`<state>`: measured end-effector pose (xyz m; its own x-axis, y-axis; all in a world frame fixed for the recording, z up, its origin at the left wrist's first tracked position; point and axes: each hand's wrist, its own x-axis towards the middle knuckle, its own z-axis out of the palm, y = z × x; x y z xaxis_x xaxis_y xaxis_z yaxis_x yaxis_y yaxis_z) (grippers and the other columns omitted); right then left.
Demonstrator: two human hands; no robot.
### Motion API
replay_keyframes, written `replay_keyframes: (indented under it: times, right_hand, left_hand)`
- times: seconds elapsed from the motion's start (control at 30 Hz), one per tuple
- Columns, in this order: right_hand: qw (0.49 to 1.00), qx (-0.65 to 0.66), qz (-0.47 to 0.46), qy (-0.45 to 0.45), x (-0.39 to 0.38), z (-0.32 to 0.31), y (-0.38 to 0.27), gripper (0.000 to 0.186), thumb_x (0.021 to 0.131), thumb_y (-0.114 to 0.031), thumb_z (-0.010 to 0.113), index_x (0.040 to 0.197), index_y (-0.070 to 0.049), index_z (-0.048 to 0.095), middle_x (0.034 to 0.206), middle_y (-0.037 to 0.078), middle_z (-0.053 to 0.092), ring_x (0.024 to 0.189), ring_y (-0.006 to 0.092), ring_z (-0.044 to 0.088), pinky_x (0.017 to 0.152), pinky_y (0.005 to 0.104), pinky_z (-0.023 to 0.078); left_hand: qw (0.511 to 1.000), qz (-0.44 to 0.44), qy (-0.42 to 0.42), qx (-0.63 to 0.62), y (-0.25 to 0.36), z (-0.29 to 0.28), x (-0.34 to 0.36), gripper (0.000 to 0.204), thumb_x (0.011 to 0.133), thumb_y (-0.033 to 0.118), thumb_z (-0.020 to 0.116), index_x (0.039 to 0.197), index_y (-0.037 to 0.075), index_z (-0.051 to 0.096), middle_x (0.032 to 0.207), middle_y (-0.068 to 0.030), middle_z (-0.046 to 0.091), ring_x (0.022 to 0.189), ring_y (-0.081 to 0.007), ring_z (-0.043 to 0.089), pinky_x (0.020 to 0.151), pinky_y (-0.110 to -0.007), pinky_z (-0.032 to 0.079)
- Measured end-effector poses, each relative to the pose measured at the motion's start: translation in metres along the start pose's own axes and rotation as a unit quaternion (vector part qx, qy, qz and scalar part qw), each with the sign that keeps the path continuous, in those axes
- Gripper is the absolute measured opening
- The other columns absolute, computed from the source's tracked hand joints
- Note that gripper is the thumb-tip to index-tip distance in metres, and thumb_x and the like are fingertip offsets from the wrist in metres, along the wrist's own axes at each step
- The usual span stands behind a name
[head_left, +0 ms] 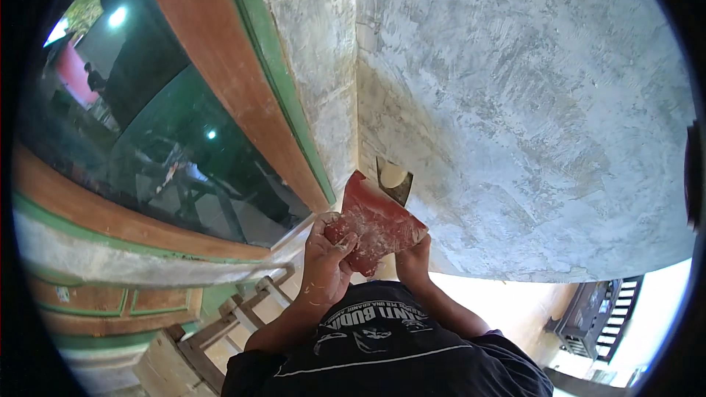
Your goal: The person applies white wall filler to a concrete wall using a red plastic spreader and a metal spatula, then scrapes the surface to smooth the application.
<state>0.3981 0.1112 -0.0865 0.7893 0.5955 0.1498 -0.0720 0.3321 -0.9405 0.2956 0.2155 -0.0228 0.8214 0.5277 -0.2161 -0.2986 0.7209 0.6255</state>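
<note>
My left hand (pixel 329 259) is closed on the near left part of a flat red putty board (pixel 382 218), thumb on top. White and grey putty is smeared over the board, and my fingers are dusty with it. My right hand (pixel 414 261) is behind the board's right side, its fingers mostly hidden. Past the board's far edge shows a dark metal putty knife blade (pixel 397 185) carrying a cream lump of putty. It lines up with my right hand, which appears closed on its hidden handle.
A grey wall (pixel 515 103) with patchy putty rises ahead and to the right, meeting a narrow wall strip (pixel 316 51) at a corner. On the left is a window (pixel 184 147) with a brown and green frame. A wooden ladder-like stand (pixel 239 316) is lower left; a dark bench (pixel 596 316) is lower right.
</note>
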Motion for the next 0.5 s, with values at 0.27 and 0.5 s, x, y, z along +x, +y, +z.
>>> replay_keyframes:
  times: [0.27,0.5]
  right_hand:
    - [0.992,-0.077,-0.030,0.099,0.009,0.038,0.015,0.025,0.085,-0.007,0.059,0.109,0.002,0.057,0.101,0.004,0.061,0.090,0.0124,0.055,0.079,0.0265,0.044]
    - [0.994,0.034,0.076,0.064,0.009,0.047,-0.005,0.034,0.087,-0.021,0.058,0.109,0.004,0.056,0.084,0.005,0.057,0.070,0.0090,0.049,0.061,0.0224,0.038]
  left_hand:
    - [0.998,-0.025,-0.054,-0.020,0.035,-0.021,0.040,0.035,0.083,-0.003,0.056,0.112,0.004,0.037,0.106,-0.0117,0.052,0.093,-0.0215,0.060,0.079,-0.039,0.056]
    - [0.998,-0.027,-0.055,0.022,0.059,-0.049,0.063,0.034,0.080,-0.007,0.057,0.108,0.005,0.042,0.098,-0.0090,0.054,0.086,-0.0158,0.059,0.075,-0.032,0.055]
